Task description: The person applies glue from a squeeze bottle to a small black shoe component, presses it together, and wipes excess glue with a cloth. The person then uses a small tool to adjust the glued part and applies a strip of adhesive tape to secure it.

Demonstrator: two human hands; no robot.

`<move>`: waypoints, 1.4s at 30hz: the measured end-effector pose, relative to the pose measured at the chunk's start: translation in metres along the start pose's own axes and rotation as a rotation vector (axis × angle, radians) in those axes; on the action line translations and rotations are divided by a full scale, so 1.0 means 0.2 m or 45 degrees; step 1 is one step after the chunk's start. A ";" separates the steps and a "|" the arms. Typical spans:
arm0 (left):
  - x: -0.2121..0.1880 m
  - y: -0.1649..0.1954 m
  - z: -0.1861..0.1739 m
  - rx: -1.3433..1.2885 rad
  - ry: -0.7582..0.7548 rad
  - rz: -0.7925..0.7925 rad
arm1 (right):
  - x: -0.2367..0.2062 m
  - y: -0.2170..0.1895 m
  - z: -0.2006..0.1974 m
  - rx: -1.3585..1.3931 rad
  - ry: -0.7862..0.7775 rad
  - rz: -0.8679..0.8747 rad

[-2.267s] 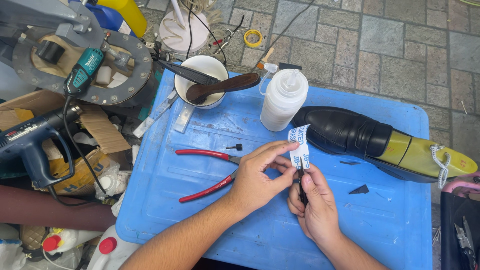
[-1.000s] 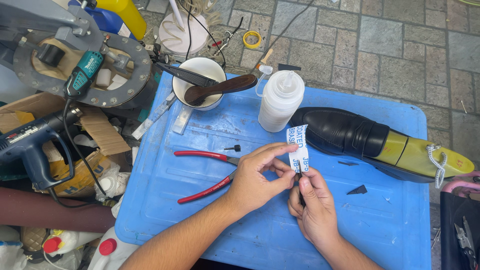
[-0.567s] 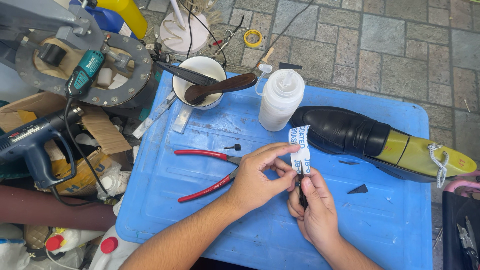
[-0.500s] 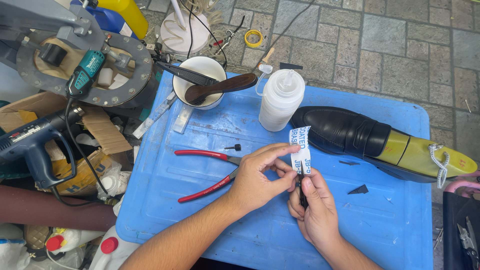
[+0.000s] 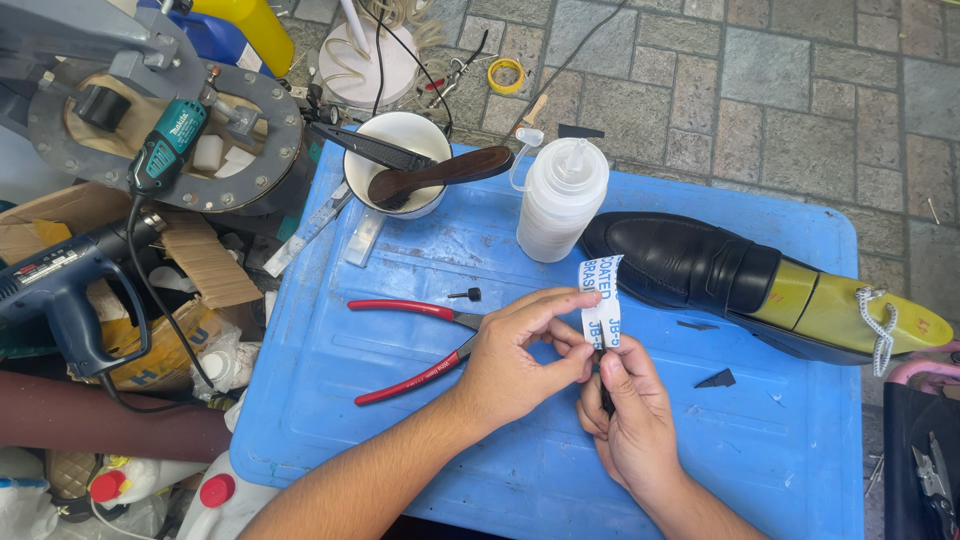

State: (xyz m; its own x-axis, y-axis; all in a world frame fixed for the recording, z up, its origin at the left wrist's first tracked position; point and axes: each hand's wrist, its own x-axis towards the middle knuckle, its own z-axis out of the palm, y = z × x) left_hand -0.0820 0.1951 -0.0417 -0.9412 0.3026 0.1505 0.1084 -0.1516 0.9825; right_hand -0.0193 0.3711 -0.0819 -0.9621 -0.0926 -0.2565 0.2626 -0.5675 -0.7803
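Both hands meet over the middle of the blue plastic surface (image 5: 420,440): the left hand (image 5: 515,355) pinches a narrow white strip with blue print (image 5: 602,300) between thumb and fingertips, and the right hand (image 5: 635,420) closes its thumb and fingers on the strip's lower end, where a small dark piece shows, too hidden to tell what it is. The strip curls upward from the fingers, just in front of a black shoe (image 5: 680,265) that lies on its side on a yellow form (image 5: 850,315) with a white cord at its heel end. Small black scraps (image 5: 718,378) lie near the shoe. Left of the hands lie red-handled pliers (image 5: 410,340) and a tiny black screw (image 5: 466,294). Farther back stands a white squeeze bottle (image 5: 558,205) with a nozzle cap, and beside it a white bowl (image 5: 395,160) holding a brown wooden tool. Off the surface to the left are a teal rotary tool (image 5: 165,150), a dark blue heat gun (image 5: 60,290), a torn cardboard box (image 5: 190,265) and white bottles with red caps (image 5: 215,495).
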 end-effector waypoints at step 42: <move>-0.01 0.01 0.01 -0.094 -0.037 -0.004 | 0.00 0.00 -0.02 -0.007 0.050 -0.035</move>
State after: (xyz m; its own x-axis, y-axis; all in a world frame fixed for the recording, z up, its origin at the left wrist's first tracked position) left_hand -0.0787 0.1968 -0.0405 -0.9317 0.3301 0.1516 0.0805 -0.2195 0.9723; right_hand -0.0185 0.3739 -0.0840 -0.9654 -0.0444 -0.2568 0.2363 -0.5649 -0.7906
